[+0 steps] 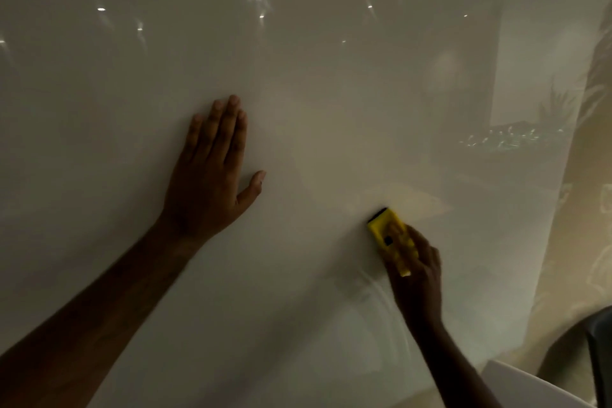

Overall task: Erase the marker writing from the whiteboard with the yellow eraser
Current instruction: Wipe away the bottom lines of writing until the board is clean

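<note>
The glossy whiteboard (314, 93) fills almost the whole view and reflects ceiling lights. I see no marker writing on it. My left hand (212, 172) lies flat against the board left of centre, fingers straight and pointing up, thumb spread to the right. My right hand (419, 278) grips the yellow eraser (389, 235) at the lower right and holds it against the board. The eraser has a dark felt edge at its upper end. My fingers cover its lower part.
The board's right edge (559, 209) runs down the right side, with a beige patterned wall (589, 242) beyond it. A dark rounded object (583, 351) and a white surface corner (530, 384) sit at the bottom right.
</note>
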Demonstrator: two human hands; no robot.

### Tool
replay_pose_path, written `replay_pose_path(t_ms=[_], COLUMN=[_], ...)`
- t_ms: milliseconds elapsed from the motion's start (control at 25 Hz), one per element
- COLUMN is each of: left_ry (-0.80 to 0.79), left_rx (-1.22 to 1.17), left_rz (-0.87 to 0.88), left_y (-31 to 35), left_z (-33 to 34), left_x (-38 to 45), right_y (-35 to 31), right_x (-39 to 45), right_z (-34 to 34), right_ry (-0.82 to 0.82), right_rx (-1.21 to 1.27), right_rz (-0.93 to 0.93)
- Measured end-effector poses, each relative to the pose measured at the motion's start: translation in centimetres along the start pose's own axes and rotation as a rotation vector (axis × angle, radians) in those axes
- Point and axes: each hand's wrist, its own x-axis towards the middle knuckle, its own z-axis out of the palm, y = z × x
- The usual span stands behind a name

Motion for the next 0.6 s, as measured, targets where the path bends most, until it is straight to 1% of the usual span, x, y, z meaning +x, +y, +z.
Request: replay_pose_path(t_ms=[120,200,240,440,520,600], left_ry=[-0.036,-0.034,-0.035,-0.085,-0.101,-0.116], left_rx=[-0.008,-0.004,0.007,0.044,0.041,0.037], left_rz=[0.014,-0.022,-0.046,-0.141,-0.168,-0.208], left_y=[-1.7,-3.7,-4.8,-10.1,-11.8,-13.5], left_z=[-0.9,-1.9,-2.4,-4.8,-5.7,-6.4], left_x=[-2.1,-4.4,-5.4,-10.3,-12.4,-14.2], right_y=[3.6,3.0,2.3,-2.5,-5.6,-8.9], right_x=[0.2,0.1,-0.2,-5.2,-6.5,-6.4], right_z=[-0.9,-0.5,-0.1,2.7,4.2,5.3], right_ry=[0.057,0.098,0.115,0.17,0.184,0.181], right_rx=[0.206,0.26,0.272,0.258,0.278,0.313], right_rz=[0.327,0.483,0.532,0.626,0.665,0.661])
